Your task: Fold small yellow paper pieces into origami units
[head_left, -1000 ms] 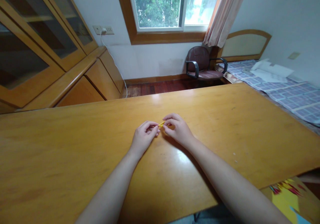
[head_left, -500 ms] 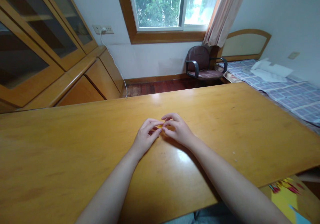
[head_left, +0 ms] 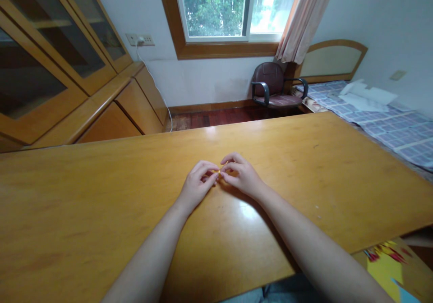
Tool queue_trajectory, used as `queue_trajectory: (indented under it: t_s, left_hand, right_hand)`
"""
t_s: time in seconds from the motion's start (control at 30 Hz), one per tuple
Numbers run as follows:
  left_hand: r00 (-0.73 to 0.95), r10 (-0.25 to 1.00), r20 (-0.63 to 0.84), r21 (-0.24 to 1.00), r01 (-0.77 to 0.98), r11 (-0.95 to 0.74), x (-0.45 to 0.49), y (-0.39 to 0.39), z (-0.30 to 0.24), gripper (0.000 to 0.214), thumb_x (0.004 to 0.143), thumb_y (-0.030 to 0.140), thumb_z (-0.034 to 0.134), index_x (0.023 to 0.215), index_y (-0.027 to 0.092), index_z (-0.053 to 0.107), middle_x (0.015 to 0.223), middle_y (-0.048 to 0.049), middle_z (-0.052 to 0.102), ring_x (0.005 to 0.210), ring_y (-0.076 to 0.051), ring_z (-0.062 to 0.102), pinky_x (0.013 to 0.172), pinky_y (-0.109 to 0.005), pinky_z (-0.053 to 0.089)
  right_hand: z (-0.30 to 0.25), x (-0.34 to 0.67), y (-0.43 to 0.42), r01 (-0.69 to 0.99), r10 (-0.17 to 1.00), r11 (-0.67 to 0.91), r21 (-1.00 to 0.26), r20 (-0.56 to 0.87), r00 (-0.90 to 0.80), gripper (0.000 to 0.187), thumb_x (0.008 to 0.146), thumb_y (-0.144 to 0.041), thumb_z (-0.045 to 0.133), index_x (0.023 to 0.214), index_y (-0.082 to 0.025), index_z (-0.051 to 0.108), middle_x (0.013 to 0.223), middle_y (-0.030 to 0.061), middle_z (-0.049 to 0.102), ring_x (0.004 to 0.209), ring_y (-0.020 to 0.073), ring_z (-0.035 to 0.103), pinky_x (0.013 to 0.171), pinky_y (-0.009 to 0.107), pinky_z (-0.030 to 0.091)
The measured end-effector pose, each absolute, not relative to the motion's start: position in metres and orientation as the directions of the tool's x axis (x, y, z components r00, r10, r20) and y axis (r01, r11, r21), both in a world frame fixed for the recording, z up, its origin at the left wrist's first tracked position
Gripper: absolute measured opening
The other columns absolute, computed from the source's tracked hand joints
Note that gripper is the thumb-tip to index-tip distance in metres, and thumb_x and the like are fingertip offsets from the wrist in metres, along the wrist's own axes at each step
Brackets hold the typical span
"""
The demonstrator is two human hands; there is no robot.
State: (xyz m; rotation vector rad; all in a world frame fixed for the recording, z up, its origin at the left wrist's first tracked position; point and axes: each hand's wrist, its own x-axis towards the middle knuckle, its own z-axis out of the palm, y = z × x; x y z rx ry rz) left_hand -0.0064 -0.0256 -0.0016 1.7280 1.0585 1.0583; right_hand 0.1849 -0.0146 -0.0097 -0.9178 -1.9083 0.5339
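Observation:
Both hands meet near the middle of the wooden table (head_left: pixel 118 204). Between their fingertips is a tiny yellow piece (head_left: pixel 219 172), mostly hidden, too small to tell its kind. My left hand (head_left: pixel 200 179) pinches it from the left, thumb and forefinger together. From the right, my right hand (head_left: pixel 241 174) closes thumb and forefinger on its other end, with the remaining fingers curled above. The hands are just over the tabletop and cast a shadow on it.
Small pale scraps (head_left: pixel 317 210) lie on the table to the right. Below its right edge, a lower surface holds yellow paper (head_left: pixel 384 267) and red and yellow bits (head_left: pixel 389 251). A brown armchair (head_left: pixel 269 80) stands beyond the far edge, beside a bed (head_left: pixel 389 122). Cabinets (head_left: pixel 111 118) line the left.
The fingertips have shifted slightly, and less of the yellow piece shows between them. The right fingers moved a touch to the right. The arms stay in place.

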Motion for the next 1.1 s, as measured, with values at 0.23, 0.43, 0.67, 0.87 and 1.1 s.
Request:
queue_trajectory:
  t_s: [0.23, 0.43, 0.67, 0.87, 1.1]
  left_hand:
    - [0.257, 0.938, 0.23, 0.942, 0.181, -0.281, -0.007, -0.023, -0.009, 0.016, 0.086, 0.032, 0.064, 0.095, 0.018, 0.067, 0.099, -0.0042, 0.06, 0.075, -0.014, 0.068, 0.069, -0.027, 0.061]
    - [0.239, 0.94, 0.243, 0.939, 0.187, -0.29, -0.008, -0.022, -0.012, 0.013, 0.087, 0.028, 0.064, 0.096, 0.019, 0.066, 0.099, -0.0036, 0.059, 0.078, -0.014, 0.07, 0.072, -0.027, 0.062]
    - [0.214, 0.943, 0.255, 0.936, 0.188, -0.296, -0.008, -0.022, -0.013, 0.012, 0.087, 0.029, 0.064, 0.094, 0.019, 0.065, 0.095, -0.0023, 0.059, 0.075, -0.013, 0.07, 0.07, -0.026, 0.061]
    - [0.199, 0.947, 0.253, 0.938, 0.19, -0.29, -0.007, -0.022, -0.013, 0.012, 0.087, 0.029, 0.065, 0.093, 0.019, 0.065, 0.094, -0.0015, 0.059, 0.074, -0.013, 0.07, 0.069, -0.026, 0.061]
    - [0.19, 0.949, 0.251, 0.941, 0.182, -0.286, -0.007, -0.023, -0.012, 0.012, 0.087, 0.03, 0.064, 0.092, 0.018, 0.065, 0.093, -0.0014, 0.058, 0.073, -0.013, 0.07, 0.068, -0.026, 0.062]
  right_hand:
    - [-0.013, 0.184, -0.014, 0.345, 0.802, 0.596, -0.725, 0.527, -0.28, 0.007, 0.084, -0.018, 0.064, 0.078, -0.017, 0.068, 0.095, 0.0066, 0.062, 0.076, 0.0132, 0.062, 0.069, 0.027, 0.055]
    - [-0.013, 0.183, -0.014, 0.356, 0.809, 0.588, -0.726, 0.528, -0.259, 0.007, 0.085, -0.018, 0.063, 0.079, -0.017, 0.067, 0.094, 0.0059, 0.061, 0.076, 0.0131, 0.062, 0.069, 0.027, 0.054]
    - [-0.014, 0.182, -0.013, 0.37, 0.8, 0.599, -0.71, 0.553, -0.233, 0.006, 0.084, -0.017, 0.063, 0.078, -0.018, 0.065, 0.091, 0.0054, 0.061, 0.077, 0.014, 0.061, 0.069, 0.027, 0.054]
    - [-0.014, 0.181, -0.013, 0.366, 0.796, 0.603, -0.708, 0.564, -0.22, 0.006, 0.083, -0.018, 0.064, 0.077, -0.018, 0.066, 0.09, 0.0054, 0.062, 0.08, 0.0152, 0.062, 0.07, 0.027, 0.054]
    - [-0.012, 0.181, -0.014, 0.374, 0.795, 0.603, -0.705, 0.569, -0.211, 0.007, 0.083, -0.018, 0.063, 0.077, -0.019, 0.066, 0.088, 0.0053, 0.063, 0.08, 0.0157, 0.063, 0.069, 0.028, 0.055]
